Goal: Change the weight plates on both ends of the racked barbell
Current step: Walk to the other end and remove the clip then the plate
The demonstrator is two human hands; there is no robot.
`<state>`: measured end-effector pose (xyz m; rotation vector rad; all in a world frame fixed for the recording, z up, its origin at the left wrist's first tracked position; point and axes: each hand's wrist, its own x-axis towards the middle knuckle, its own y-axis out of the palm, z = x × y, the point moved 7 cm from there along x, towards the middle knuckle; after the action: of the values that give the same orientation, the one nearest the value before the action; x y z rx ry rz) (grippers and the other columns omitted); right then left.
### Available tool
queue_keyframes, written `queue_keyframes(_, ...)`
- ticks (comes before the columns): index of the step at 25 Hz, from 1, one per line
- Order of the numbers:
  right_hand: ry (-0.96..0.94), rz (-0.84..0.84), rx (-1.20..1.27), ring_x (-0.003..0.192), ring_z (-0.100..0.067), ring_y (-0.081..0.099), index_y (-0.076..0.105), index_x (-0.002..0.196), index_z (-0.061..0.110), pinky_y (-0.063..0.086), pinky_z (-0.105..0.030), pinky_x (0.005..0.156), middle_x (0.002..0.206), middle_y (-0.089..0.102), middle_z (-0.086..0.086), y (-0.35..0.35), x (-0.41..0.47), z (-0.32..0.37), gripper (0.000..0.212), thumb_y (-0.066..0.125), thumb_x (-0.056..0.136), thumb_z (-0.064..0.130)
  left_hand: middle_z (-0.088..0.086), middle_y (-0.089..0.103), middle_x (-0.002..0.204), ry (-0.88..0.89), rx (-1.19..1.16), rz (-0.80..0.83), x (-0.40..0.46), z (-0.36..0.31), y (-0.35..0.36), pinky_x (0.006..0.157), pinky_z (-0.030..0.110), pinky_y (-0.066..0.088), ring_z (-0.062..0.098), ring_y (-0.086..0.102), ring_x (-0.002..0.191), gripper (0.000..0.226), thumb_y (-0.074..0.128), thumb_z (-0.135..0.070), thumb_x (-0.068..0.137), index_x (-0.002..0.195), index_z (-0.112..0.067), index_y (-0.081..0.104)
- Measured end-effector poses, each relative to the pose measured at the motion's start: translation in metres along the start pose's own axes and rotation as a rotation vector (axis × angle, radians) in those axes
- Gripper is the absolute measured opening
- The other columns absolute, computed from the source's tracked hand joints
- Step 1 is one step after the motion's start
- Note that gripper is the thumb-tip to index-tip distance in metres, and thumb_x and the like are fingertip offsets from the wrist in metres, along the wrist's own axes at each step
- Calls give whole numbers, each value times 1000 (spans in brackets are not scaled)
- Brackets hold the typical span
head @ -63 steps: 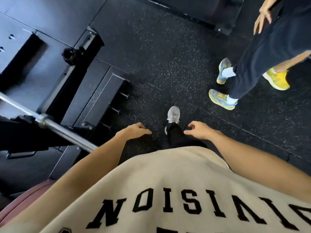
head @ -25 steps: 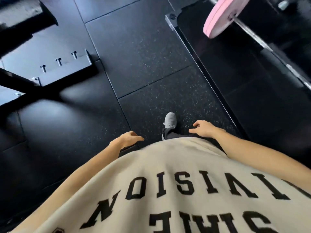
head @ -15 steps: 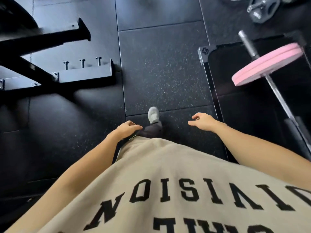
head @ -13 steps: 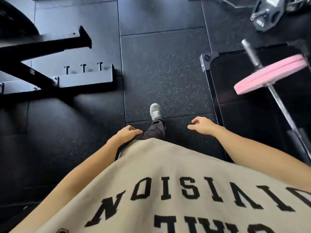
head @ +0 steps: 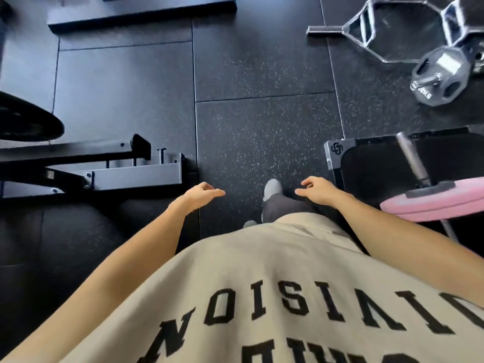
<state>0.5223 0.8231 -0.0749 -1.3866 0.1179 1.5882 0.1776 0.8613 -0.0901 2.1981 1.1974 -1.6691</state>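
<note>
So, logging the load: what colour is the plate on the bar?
Pink plate, clearest in the head view.

Closer to the pink plate

The pink plate [head: 434,203], half a second ago up at the right edge beyond the right hand [head: 318,191], now sits just beside that forearm. A hex trap bar [head: 387,30] comes into sight far above the plate, and the grey plate [head: 440,74] beside it shows more fully. The left hand [head: 199,196] spreads away from the shirt [head: 262,284].

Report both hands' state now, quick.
Left hand: open, fingers loosely curled, holding nothing.
Right hand: open, fingers loosely curled, holding nothing; the round pink weight plate is untouched.
</note>
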Motion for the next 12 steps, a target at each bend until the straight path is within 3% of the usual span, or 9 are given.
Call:
queue_keyframes(5,2,85,-70,123,-26,53,54,135,18,41,-39,106,138,56,-6,-59,103,76,55,68,88,43,0,54,130,-95,-25,31,70,-47,-54,88,37,40,18,47,108,59,66,-54,88,133,-19,52)
queue_keyframes(8,-8,119,-134,126,-26,52,55,135,16,40,-38,107,140,54,-7,-113,160,129,55,67,89,43,3,58,132,-130,-33,8,102,-81,-106,97,36,42,19,52,110,57,68,-57,84,125,-19,56)
queue_keyframes(12,-41,110,-237,119,-27,57,57,131,19,43,-39,105,135,58,-7,-201,240,232,51,67,88,45,2,62,123,-164,-153,-151,150,-133,-216,102,40,45,22,57,113,80,61,-80,50,109,-27,61)
